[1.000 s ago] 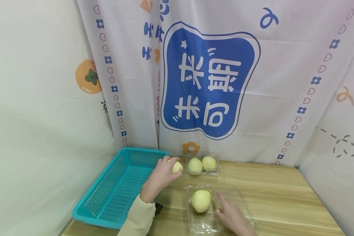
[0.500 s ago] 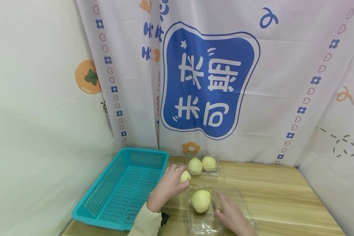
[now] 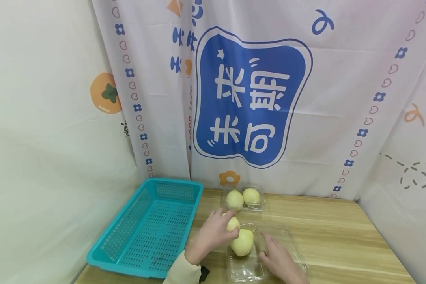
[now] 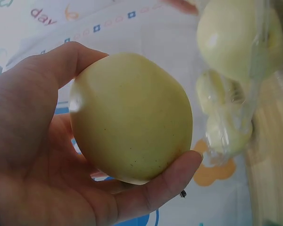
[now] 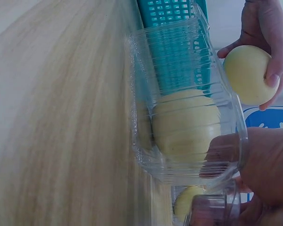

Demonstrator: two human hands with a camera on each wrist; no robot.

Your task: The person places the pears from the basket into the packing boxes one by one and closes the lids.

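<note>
My left hand holds a pale yellow pear, thumb on one side and fingers curled round the other. In the head view this pear is just over the near end of the other pear's box. A second pear lies in an open clear plastic box on the table. My right hand grips the rim of that box at its lid side. Through the plastic, the right wrist view shows its thumb inside the wall; some fingers are partly hidden behind the lid.
A teal perforated basket stands at the left of the wooden table. At the back, against the printed cloth, another clear box holds two pears. A white wall covering closes off each side.
My left hand has carried its pear from beside the basket rightward and toward me, up to the open box. The right hand and the box stay in place.
</note>
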